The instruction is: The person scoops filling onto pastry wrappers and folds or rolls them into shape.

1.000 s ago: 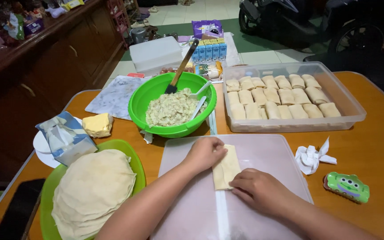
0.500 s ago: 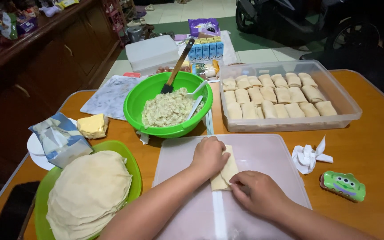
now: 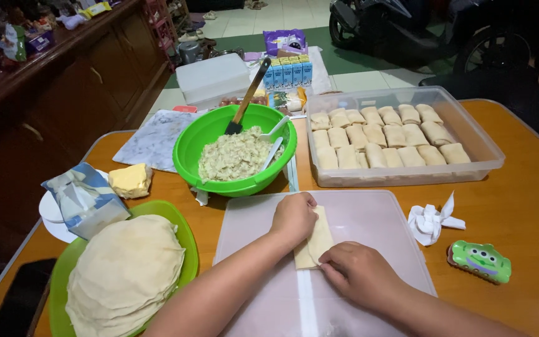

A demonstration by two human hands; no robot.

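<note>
— What changed on the translucent board (image 3: pixel 369 215)?

— The wrapper parcel (image 3: pixel 317 240), open a second before, was folded narrower. Left hand (image 3: pixel 294 215) lay curled over its far edge; right hand (image 3: pixel 358 269) pinched the near corner (rolling seemed nearly finished).

— Anything hidden?

— The filling inside, and the fingertips beneath both palms.
</note>
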